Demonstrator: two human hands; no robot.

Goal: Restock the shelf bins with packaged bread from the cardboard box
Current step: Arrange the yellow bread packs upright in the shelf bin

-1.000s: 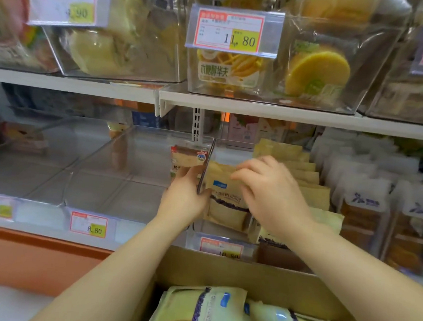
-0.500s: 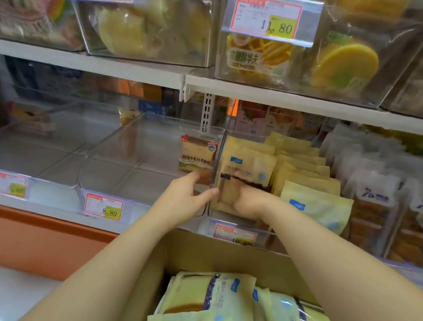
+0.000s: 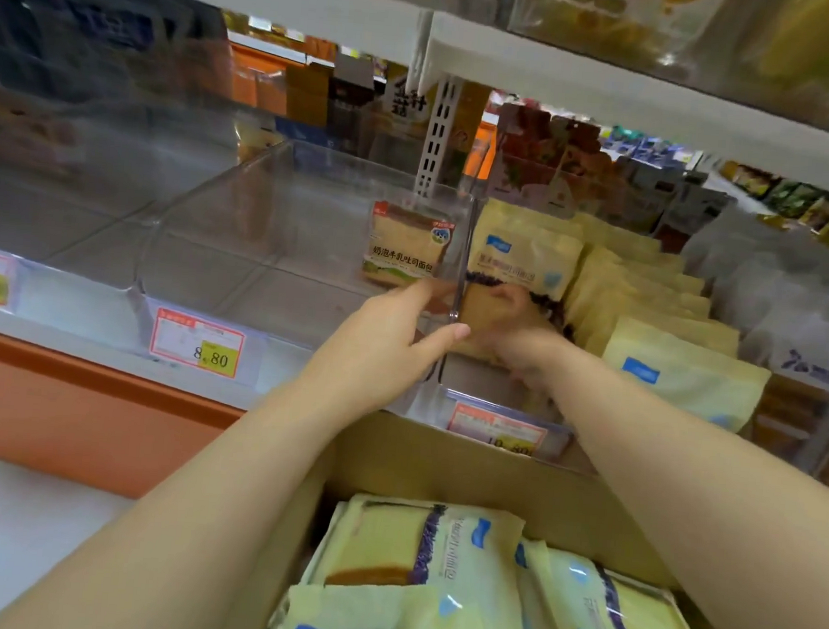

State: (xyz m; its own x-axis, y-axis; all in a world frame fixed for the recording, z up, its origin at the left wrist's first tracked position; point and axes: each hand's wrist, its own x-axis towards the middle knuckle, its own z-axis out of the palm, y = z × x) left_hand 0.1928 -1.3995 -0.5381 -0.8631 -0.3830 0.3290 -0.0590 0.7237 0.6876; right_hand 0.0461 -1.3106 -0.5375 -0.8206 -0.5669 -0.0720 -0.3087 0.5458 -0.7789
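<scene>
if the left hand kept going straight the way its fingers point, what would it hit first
The left hand points right, at the clear divider wall it already seems to touch. Just past that wall sits the front yellow bread pack, though depth is hard to judge.

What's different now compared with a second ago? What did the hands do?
The right hand dropped from the tops of the yellow bread packs to the base of the front pack, standing it upright in the bin. The left hand stayed on the clear bin divider. The lone pack in the neighbouring bin and the cardboard box of bread are unchanged.
</scene>
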